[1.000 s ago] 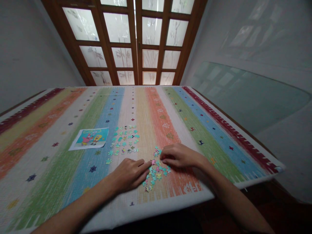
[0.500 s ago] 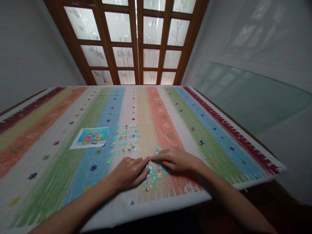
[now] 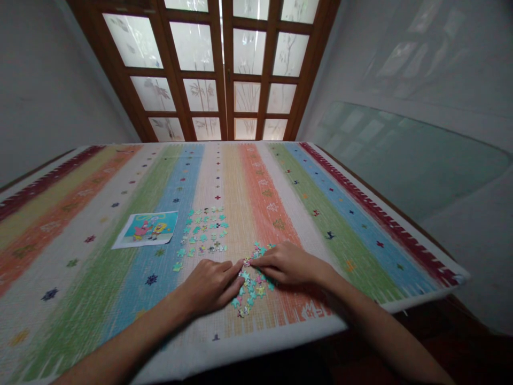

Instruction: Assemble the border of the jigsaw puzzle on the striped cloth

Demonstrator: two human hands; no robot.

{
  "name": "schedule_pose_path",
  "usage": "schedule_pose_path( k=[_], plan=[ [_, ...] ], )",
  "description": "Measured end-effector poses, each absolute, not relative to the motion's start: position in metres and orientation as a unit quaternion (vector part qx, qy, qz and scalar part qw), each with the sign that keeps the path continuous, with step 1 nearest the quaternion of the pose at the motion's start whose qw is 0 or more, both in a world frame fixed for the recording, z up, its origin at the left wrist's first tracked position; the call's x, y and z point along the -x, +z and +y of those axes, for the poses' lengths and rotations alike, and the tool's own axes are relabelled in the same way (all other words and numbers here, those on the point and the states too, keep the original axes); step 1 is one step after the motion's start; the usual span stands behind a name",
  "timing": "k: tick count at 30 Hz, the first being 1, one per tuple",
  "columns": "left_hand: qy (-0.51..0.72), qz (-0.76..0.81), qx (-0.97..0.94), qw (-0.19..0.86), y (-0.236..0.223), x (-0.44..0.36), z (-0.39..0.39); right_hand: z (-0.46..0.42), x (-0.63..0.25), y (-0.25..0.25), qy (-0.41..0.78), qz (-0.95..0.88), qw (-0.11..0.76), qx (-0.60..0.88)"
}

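My left hand (image 3: pixel 212 284) rests on the cloth at the left edge of a loose pile of jigsaw puzzle pieces (image 3: pixel 251 291), fingers curled together. My right hand (image 3: pixel 286 263) lies over the pile's right side, its index finger stretched toward the left hand. Between the two index fingertips is a small pink and white puzzle piece (image 3: pixel 246 262), touched from both sides. The pile is mostly turquoise with some pink and yellow, and partly hidden under the right hand. Farther left, several turquoise pieces (image 3: pixel 203 238) are spread out in rough rows.
A printed cartoon picture (image 3: pixel 146 230) lies flat left of the rows. Underneath is a striped, patterned cloth (image 3: pixel 336 214) covering the table, its near edge just before my forearms. Wood-framed glass doors (image 3: pixel 224 75) stand beyond, and a glass panel (image 3: pixel 401 155) leans along the right wall.
Both hands stay almost in place. The pink piece between the fingertips shows a little more now. The view has shifted very slightly.
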State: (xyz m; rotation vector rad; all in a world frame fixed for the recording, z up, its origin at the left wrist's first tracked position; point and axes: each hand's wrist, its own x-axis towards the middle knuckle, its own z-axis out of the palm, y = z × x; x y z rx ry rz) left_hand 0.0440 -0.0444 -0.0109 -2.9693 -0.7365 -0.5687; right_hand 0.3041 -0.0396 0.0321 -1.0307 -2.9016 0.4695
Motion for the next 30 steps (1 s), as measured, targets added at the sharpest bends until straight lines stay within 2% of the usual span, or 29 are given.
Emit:
schedule_pose_path(
  k=[13, 22, 30],
  plan=[
    [-0.175, -0.242, 0.954, 0.008, -0.014, -0.041, -0.043, -0.041, -0.309, 0.030, 0.190, -0.930, 0.067, 0.308],
    [-0.176, -0.232, 0.957, 0.015, -0.016, -0.041, -0.043, -0.044, -0.299, 0.034, 0.168, -0.941, 0.004, 0.294],
    [-0.185, -0.227, 0.956, 0.010, -0.014, -0.040, -0.042, -0.040, -0.308, 0.028, 0.198, -0.930, 0.036, 0.309]
  ],
)
